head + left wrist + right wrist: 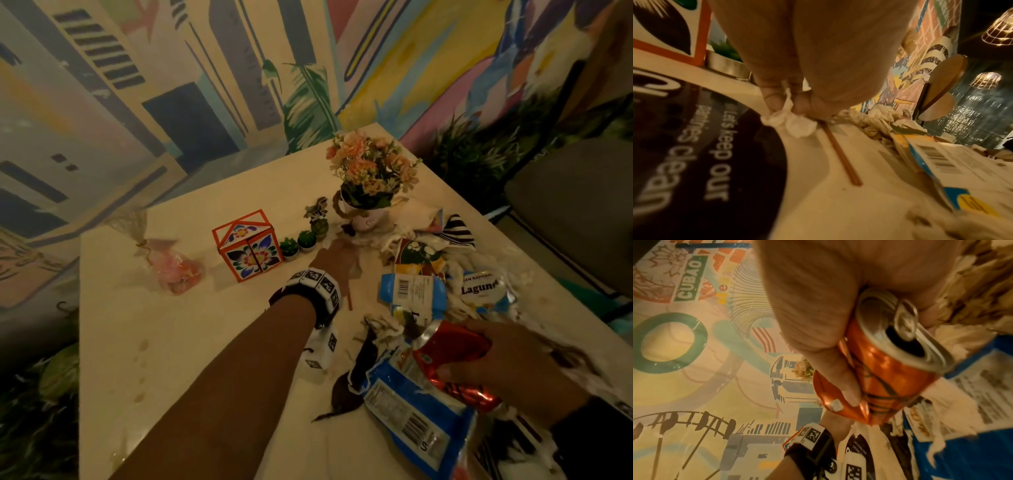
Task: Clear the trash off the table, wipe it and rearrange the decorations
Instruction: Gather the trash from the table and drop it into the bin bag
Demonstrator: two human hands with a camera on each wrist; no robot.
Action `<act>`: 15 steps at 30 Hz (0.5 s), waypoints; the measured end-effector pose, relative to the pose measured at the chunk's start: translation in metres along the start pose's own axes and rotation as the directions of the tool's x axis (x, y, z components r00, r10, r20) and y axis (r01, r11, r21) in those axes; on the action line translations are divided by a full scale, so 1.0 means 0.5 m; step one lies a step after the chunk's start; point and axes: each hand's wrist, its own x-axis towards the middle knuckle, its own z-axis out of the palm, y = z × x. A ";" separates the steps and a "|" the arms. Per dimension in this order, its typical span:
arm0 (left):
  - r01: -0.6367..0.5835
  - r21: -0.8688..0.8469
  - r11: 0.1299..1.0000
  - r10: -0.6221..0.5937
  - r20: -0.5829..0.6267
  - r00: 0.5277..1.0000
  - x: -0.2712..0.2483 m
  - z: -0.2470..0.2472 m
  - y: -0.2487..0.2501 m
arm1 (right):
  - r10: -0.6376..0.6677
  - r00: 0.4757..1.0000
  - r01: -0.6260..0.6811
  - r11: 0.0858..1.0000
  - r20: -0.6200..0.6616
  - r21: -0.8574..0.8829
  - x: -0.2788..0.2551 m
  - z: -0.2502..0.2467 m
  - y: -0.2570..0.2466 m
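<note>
My left hand (337, 257) reaches across the cream table (178, 342) and pinches a crumpled white tissue (791, 120) between thumb and fingers, close to the small potted plants (297, 244). A thin brown stick (840, 154) lies on the table just beside it. At the front right my right hand (513, 359) grips a crushed red soda can (452, 356), its opened top (906, 331) showing in the right wrist view. The can is held above a heap of wrappers and torn tissue (438, 294).
A floral orange-framed box (248, 245), a pink wrapped favour (176, 270), a small figurine (318, 210) and a flower pot (371, 178) stand along the far side. Blue snack bags (414, 421) cover the right front. A chair (575, 205) sits right of the table.
</note>
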 end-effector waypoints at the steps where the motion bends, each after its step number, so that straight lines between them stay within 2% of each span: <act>1: 0.004 0.034 0.999 -0.005 0.010 1.000 0.001 0.005 0.003 | 0.016 1.000 -0.016 1.000 0.026 -0.025 0.002 0.003 0.007; 7: -0.051 -0.010 0.999 0.052 0.032 0.998 -0.059 0.042 0.037 | 0.093 0.995 -0.081 0.971 0.041 -0.225 0.030 0.033 0.063; 10: -0.073 -0.028 0.997 0.076 0.119 0.990 -0.122 0.068 0.067 | 0.107 0.994 -0.097 0.970 0.033 -0.224 0.036 0.050 0.078; 12: -0.077 0.043 0.996 0.069 0.169 0.983 -0.158 0.083 0.086 | 0.122 0.992 -0.114 0.971 0.026 -0.210 0.037 0.056 0.082; 15: -0.069 0.113 0.991 0.054 0.127 0.990 -0.186 0.101 0.099 | 0.145 0.989 -0.139 0.968 0.017 -0.207 0.043 0.064 0.093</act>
